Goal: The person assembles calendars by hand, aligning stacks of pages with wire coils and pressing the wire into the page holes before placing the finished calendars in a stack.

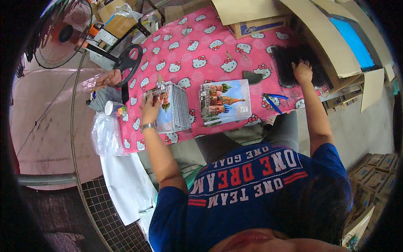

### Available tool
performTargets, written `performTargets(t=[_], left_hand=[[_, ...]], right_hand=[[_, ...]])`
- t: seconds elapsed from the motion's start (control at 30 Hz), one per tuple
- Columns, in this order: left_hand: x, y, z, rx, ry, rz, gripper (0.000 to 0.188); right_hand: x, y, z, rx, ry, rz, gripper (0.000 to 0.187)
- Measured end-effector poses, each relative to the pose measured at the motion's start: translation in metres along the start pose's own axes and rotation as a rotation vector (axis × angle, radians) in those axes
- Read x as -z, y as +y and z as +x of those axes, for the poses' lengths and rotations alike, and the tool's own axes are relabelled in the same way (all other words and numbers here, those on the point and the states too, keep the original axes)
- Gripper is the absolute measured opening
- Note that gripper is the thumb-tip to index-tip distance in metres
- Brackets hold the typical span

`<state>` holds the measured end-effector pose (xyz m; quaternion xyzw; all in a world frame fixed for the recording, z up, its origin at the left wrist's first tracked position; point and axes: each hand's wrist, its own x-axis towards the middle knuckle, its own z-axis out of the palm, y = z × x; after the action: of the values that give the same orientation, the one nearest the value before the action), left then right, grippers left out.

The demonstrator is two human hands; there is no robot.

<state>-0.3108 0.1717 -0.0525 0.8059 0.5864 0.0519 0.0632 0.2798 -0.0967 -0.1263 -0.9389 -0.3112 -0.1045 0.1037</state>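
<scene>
My left hand (pixel 151 110) lies with fingers spread on a tall stack of notebooks (pixel 178 107). Their covers carry a picture of colourful domes, and a ridged, silvery edge runs down the stack's right side. To its right, a second stack of notebooks (pixel 226 103) with the same cover sits near the table's front edge. My right hand (pixel 303 72) reaches far right, its fingers apart over a dark, bristly black pile (pixel 287 69); what the pile is made of is hard to make out. Between that pile and the second stack lies a blue-handled hand tool, apparently pliers (pixel 275 102).
A pink patterned cloth covers the table (pixel 197 46). Open cardboard boxes (pixel 331 46) stand along its right side, one with a blue lining. At the left are a fan (pixel 63 33), a white cup (pixel 110 108) and a clear plastic bag (pixel 107 136). A dark grey scrap (pixel 252 77) lies mid-table.
</scene>
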Motion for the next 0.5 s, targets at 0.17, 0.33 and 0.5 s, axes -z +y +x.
performTargets(t=[0.17, 0.33, 0.5], left_hand=[[-0.01, -0.011, -0.027, 0.18, 0.0, -0.161, 0.07], [-0.006, -0.017, -0.028, 0.193, -0.014, -0.182, 0.069], [0.022, 0.108, -0.01, -0.242, 0.317, -0.272, 0.052]], right_hand=[[-0.043, 0.018, 0.019, 0.016, -0.01, -0.081, 0.048], [-0.043, 0.034, 0.045, -0.01, -0.159, 0.165, 0.036], [-0.03, 0.054, 0.045, -0.047, 0.108, 0.59, 0.035]])
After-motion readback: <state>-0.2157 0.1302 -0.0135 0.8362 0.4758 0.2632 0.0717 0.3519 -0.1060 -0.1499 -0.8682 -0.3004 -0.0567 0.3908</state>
